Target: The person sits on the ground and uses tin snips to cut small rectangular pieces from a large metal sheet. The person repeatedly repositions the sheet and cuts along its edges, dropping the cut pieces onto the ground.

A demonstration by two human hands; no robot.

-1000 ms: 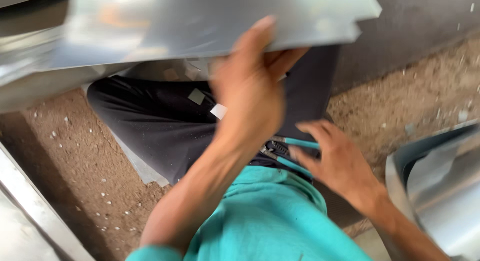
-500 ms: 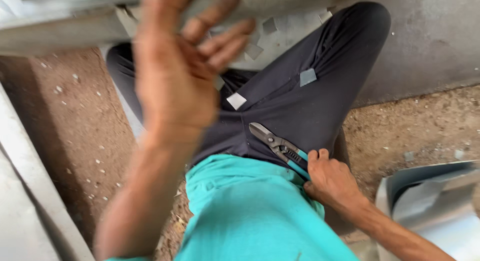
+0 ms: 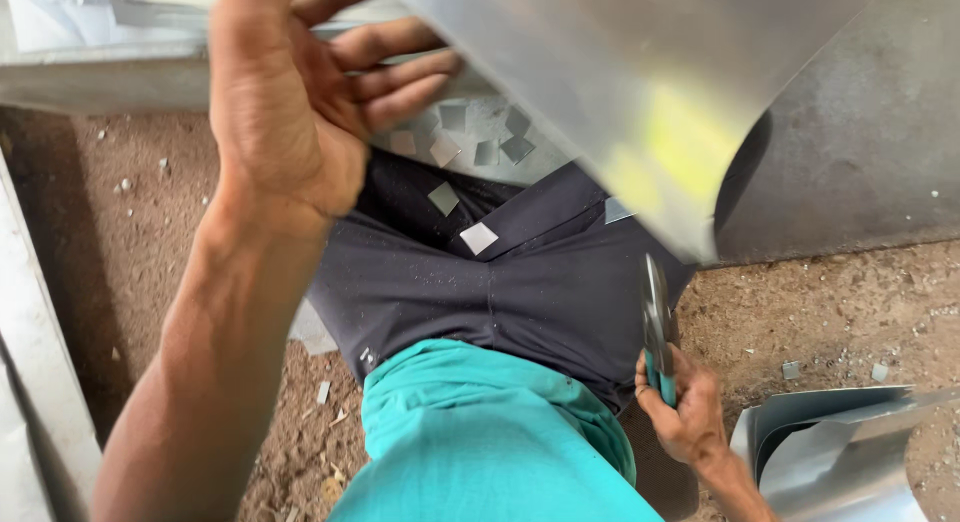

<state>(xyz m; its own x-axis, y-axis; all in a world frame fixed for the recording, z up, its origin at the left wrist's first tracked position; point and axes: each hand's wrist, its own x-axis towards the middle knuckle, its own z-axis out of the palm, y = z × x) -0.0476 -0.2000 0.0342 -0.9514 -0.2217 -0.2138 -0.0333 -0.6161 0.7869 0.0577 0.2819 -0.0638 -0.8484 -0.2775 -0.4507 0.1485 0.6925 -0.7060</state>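
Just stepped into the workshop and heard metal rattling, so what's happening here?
A person sits on the dirt floor working sheet metal. The left hand grips the edge of a large shiny metal sheet held up over the lap. The right hand holds teal-handled tin snips beside the thigh, blades pointing up toward the sheet. Small square offcuts lie on the dark trousers.

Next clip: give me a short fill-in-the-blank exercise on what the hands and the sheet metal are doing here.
1. The right hand grips a pair of ____ with teal handles.
2. The left hand holds a large sheet of ____ raised above the lap.
3. Small square metal offcuts lie on the dark ____ of the seated person.
4. The ground beside the person is reddish-brown ____.

Missing words: snips; metal; trousers; dirt
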